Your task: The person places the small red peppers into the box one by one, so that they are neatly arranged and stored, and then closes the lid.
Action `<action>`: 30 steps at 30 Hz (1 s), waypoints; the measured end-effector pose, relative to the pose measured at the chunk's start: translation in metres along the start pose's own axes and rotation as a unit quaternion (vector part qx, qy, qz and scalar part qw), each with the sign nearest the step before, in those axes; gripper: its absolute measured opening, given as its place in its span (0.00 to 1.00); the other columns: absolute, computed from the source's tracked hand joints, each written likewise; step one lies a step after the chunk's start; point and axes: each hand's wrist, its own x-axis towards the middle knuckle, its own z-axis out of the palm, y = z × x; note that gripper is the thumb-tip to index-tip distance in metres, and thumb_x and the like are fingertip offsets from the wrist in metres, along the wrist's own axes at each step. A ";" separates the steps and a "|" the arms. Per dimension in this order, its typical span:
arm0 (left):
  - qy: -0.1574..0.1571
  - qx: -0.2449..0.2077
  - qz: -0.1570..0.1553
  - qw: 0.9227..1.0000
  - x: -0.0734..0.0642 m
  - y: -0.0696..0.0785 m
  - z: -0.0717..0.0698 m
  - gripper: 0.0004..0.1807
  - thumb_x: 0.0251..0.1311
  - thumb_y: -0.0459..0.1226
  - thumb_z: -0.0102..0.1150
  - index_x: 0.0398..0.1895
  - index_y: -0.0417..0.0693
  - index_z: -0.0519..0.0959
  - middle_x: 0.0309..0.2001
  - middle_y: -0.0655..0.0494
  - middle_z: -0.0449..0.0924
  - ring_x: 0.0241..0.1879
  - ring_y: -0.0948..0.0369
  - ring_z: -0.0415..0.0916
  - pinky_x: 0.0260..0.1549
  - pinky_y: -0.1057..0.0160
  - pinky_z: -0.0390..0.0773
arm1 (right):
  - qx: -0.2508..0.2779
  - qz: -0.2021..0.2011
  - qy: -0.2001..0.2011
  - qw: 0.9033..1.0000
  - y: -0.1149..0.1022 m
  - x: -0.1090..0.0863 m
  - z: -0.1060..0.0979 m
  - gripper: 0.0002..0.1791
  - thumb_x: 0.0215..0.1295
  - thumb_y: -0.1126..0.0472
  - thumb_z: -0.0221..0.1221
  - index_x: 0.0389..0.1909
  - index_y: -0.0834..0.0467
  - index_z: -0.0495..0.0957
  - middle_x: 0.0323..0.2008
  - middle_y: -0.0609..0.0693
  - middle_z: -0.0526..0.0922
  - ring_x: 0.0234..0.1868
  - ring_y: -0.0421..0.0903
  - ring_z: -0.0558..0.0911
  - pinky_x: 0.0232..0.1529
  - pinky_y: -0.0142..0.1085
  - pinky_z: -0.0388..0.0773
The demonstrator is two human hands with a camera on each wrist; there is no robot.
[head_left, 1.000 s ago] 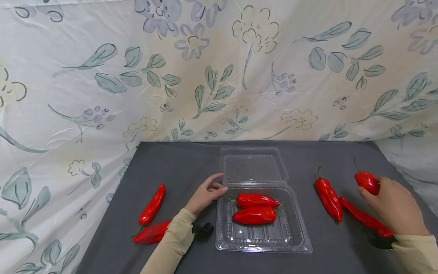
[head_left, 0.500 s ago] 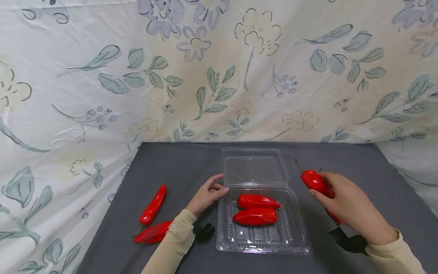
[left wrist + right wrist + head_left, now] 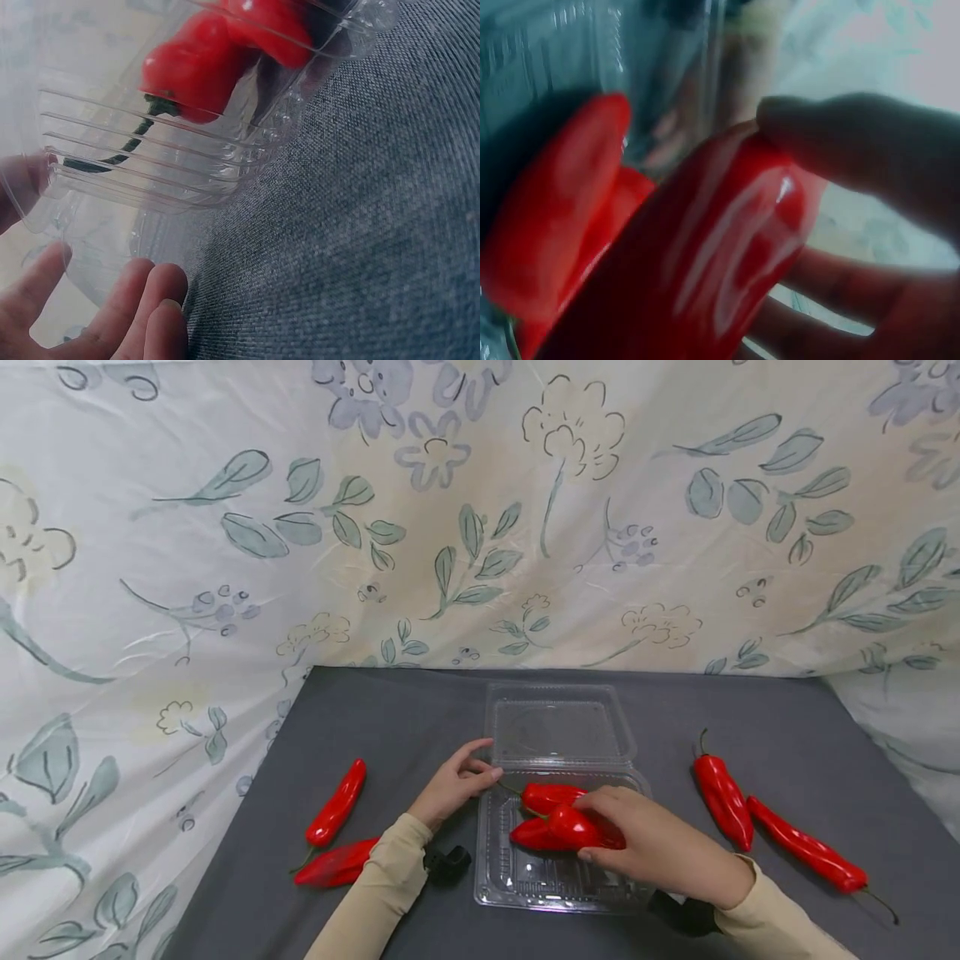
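A red pepper held over an open clear tray

Clock directions take the tray as the dial's centre, in the head view. The right hand (image 3: 652, 839), reaching in from 3 o'clock, grips the held pepper (image 3: 576, 827) over the middle of the clear tray (image 3: 510, 878), thumb on one side and fingers on the other. Beneath it lie two peppers already inside, an upper one (image 3: 542, 794) and a lower one (image 3: 529, 835); whether the held one touches them, I cannot tell. The left hand (image 3: 453, 789), at 10 o'clock, has loosely spread fingers, with a fingertip at the tray's corner. The lid (image 3: 558, 735) lies open at 12 o'clock.

The likeliest trouble is rolling: let go on top of the pair, a smooth, rounded pepper could slide off them. Its stem might also snag on a neighbour. The thin plastic looks light, so a knock could shift the tray if the left hand's touch gave way.

The held pepper is bright red, plump and glossy, with a green stem aimed towards 10 o'clock; the blurred right wrist view shows streaky highlights and shallow creases.

On the dark surface (image 3: 405, 710), two more peppers (image 3: 723, 802) lie near 3 o'clock and another two (image 3: 335, 806) near 9.
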 end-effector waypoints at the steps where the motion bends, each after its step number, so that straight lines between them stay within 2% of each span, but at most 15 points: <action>1: 0.000 -0.001 -0.001 1.000 0.000 0.000 0.000 0.33 0.62 0.46 0.61 0.70 0.57 0.63 0.48 0.48 0.78 0.41 0.59 0.78 0.45 0.59 0.78 | -0.007 -0.006 -0.004 1.000 -0.002 0.002 0.004 0.26 0.52 0.48 0.70 0.51 0.53 0.77 0.42 0.41 0.77 0.40 0.38 0.74 0.37 0.32 0.78; 4: 0.000 -0.002 -0.004 1.000 0.000 -0.001 0.001 0.33 0.62 0.46 0.61 0.70 0.56 0.63 0.48 0.48 0.78 0.41 0.59 0.78 0.45 0.59 0.77 | -0.012 -0.028 -0.021 0.999 -0.005 0.005 0.014 0.25 0.51 0.51 0.71 0.50 0.51 0.77 0.43 0.41 0.75 0.40 0.38 0.74 0.37 0.32 0.78; 9: 0.006 0.005 -0.007 1.000 -0.001 0.000 0.002 0.33 0.62 0.47 0.61 0.69 0.58 0.64 0.48 0.49 0.78 0.42 0.60 0.78 0.46 0.59 0.78 | -0.024 -0.059 -0.042 0.997 -0.005 0.006 0.024 0.25 0.51 0.50 0.71 0.50 0.51 0.78 0.42 0.40 0.75 0.40 0.37 0.73 0.37 0.31 0.77; 17: 0.003 0.008 -0.006 1.000 -0.002 0.002 0.000 0.33 0.63 0.45 0.60 0.71 0.55 0.62 0.49 0.48 0.78 0.43 0.57 0.78 0.46 0.57 0.77 | -0.110 -0.069 -0.088 0.988 -0.004 0.011 0.034 0.26 0.48 0.45 0.71 0.48 0.51 0.81 0.38 0.42 0.78 0.37 0.37 0.74 0.38 0.34 0.78; 25: -0.007 0.007 -0.008 1.000 -0.015 0.029 -0.001 0.32 0.64 0.40 0.59 0.70 0.47 0.62 0.49 0.43 0.77 0.42 0.56 0.78 0.46 0.56 0.78 | -0.115 -0.057 -0.096 0.987 -0.005 0.012 0.039 0.24 0.47 0.47 0.73 0.45 0.52 0.82 0.32 0.41 0.77 0.29 0.34 0.73 0.31 0.30 0.77; 30: -0.009 0.008 -0.009 1.000 -0.017 0.034 -0.002 0.32 0.64 0.41 0.59 0.70 0.47 0.62 0.49 0.43 0.77 0.41 0.59 0.77 0.46 0.57 0.77 | -0.116 -0.049 -0.108 0.986 -0.003 0.012 0.041 0.25 0.47 0.47 0.72 0.45 0.54 0.82 0.33 0.41 0.77 0.29 0.35 0.73 0.31 0.31 0.77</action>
